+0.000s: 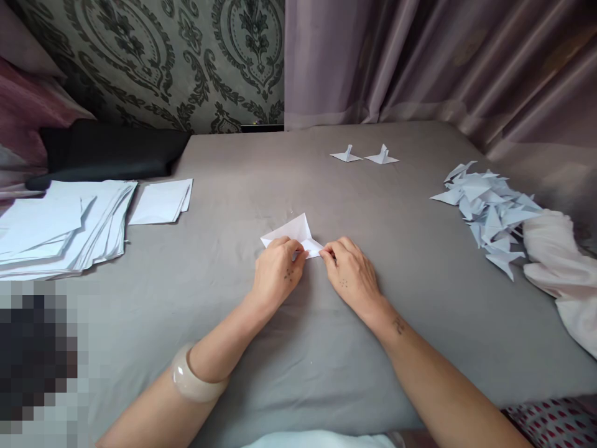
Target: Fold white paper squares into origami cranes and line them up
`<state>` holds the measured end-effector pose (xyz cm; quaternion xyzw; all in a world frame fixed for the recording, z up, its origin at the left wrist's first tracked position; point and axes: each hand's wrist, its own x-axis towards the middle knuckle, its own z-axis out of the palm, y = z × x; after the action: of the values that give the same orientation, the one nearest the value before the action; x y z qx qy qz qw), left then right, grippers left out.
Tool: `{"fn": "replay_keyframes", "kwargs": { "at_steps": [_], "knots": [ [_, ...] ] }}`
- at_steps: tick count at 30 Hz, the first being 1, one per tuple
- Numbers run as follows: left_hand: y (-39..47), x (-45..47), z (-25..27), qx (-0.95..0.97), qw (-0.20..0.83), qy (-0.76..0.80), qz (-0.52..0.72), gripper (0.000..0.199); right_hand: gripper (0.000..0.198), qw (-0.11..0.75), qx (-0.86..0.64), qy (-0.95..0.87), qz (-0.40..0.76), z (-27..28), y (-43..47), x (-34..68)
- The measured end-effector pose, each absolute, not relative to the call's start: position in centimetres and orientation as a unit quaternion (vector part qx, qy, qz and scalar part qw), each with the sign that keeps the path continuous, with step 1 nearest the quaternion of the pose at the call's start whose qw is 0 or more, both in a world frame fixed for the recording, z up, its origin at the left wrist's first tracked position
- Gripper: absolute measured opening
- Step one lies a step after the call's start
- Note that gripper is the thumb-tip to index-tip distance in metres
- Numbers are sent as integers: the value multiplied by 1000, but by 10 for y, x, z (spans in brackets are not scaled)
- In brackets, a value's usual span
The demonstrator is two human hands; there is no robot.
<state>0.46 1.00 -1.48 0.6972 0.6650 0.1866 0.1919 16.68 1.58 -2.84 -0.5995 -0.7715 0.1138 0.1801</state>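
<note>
Left hand and right hand, fingertips tight on edges of folded paper, grey cloth wide around

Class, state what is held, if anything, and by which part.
Folded white paper: the right hand pinches its right corner; the left hand holds its near side.

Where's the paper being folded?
Head view: the part-folded paper is near centre on the grey cloth, left hand at its near edge, right hand at its right tip.
</note>
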Motion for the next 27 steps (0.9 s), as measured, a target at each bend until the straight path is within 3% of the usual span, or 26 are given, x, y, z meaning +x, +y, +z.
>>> {"fn": "replay_keyframes", "kwargs": {
  "at_steps": [18,27],
  "knots": [
    [16,2,-9,694,229,663,161,10,8,241,-639,-684,257,-23,30,186],
    [13,0,-12,707,216,650,174,9,14,393,-578,-674,239,-26,18,182]
  ]
}}
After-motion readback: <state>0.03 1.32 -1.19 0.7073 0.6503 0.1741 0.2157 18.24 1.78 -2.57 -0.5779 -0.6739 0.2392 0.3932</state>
